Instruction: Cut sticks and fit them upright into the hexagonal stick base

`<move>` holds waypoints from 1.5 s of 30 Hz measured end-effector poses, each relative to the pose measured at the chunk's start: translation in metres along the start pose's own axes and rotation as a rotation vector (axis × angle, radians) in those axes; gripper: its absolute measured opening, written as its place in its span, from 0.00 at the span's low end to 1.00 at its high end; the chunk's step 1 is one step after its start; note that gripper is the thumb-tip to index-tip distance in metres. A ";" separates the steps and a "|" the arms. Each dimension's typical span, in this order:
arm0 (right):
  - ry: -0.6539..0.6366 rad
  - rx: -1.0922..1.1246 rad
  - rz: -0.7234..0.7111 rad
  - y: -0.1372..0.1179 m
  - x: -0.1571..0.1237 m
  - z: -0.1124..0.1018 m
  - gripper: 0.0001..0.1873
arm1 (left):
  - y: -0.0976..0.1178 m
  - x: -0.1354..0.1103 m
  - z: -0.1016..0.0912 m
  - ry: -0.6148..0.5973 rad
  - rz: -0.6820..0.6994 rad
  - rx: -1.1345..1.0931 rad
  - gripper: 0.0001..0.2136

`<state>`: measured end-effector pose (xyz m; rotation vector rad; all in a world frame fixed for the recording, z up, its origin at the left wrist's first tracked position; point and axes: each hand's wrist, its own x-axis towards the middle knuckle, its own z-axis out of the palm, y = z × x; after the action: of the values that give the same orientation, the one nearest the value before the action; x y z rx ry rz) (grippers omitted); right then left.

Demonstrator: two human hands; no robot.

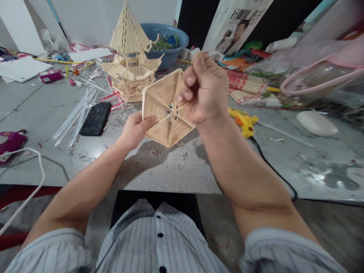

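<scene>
A hexagonal panel of thin wooden sticks (163,131) is held up and tilted above the table, its spokes meeting around a small hole in the middle. My left hand (136,129) grips its left edge, with the thumb lying on the front face. In front of its upper right part, my right hand (209,87) is raised with the fingers curled and the thumb pressed to the forefinger. Whatever that pinch may hold is too small to make out. Behind the panel stands a pagoda model of wooden sticks (131,64) with a pointed roof.
A black phone (95,118) lies left beside clear glue sticks (76,117). To the right are a yellow glue gun (244,122) with a black cord, a white oval object (316,123) and wrapped stick bundles (248,83). A blue basin (170,57) stands at the back.
</scene>
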<state>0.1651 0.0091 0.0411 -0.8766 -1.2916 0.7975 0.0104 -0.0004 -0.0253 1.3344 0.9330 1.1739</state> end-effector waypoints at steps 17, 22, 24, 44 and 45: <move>-0.518 -1.269 -0.307 -0.008 -0.004 -0.009 0.14 | -0.002 -0.001 -0.001 -0.034 0.041 0.106 0.07; -0.381 -0.758 -0.281 0.003 0.006 -0.020 0.13 | -0.002 0.000 -0.002 -0.018 0.010 0.060 0.09; -0.265 -0.441 -0.245 0.005 0.006 -0.019 0.14 | -0.002 0.001 -0.004 -0.002 0.003 0.038 0.10; -0.276 -1.096 -0.243 0.002 -0.017 0.007 0.10 | -0.009 0.007 -0.014 0.007 0.089 0.051 0.09; -0.259 -1.066 -0.236 -0.001 -0.015 0.005 0.07 | -0.008 0.008 -0.014 0.011 0.088 0.041 0.09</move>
<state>0.1582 -0.0045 0.0355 -1.4278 -2.0476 -0.0382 -0.0011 0.0111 -0.0331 1.4156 0.9188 1.2360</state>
